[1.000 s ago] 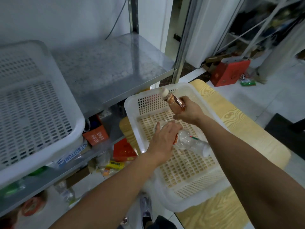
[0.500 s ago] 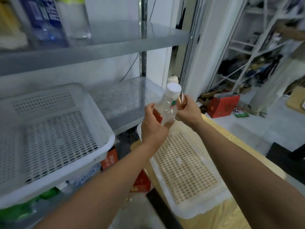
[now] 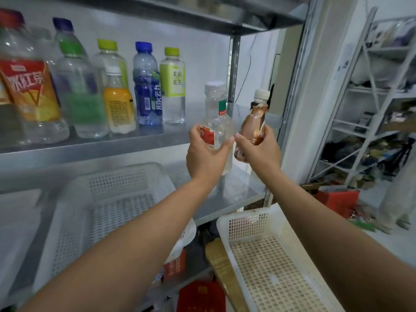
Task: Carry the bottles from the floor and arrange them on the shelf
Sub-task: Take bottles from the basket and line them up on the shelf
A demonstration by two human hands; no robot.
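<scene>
My left hand (image 3: 206, 157) grips a clear bottle (image 3: 216, 115) with a white cap and a red and green label, held upright. My right hand (image 3: 258, 152) grips a small brown bottle (image 3: 255, 122) with a cream cap, also upright. Both bottles are raised in front of the right end of the metal shelf (image 3: 94, 147), just at its front edge. On that shelf stands a row of several bottles, the nearest being a pale green tea bottle (image 3: 172, 86) and a blue bottle (image 3: 147, 86).
A white basket (image 3: 108, 199) sits on the shelf below. Another white basket (image 3: 276, 257) rests on a wooden board at lower right. The shelf's upright post (image 3: 234, 70) rises just behind the held bottles. Red boxes lie under the shelves. A second rack stands at far right.
Both hands have lifted the two bottles out of the lower basket and up to the level of the bottle shelf. The view has tilted upward.
</scene>
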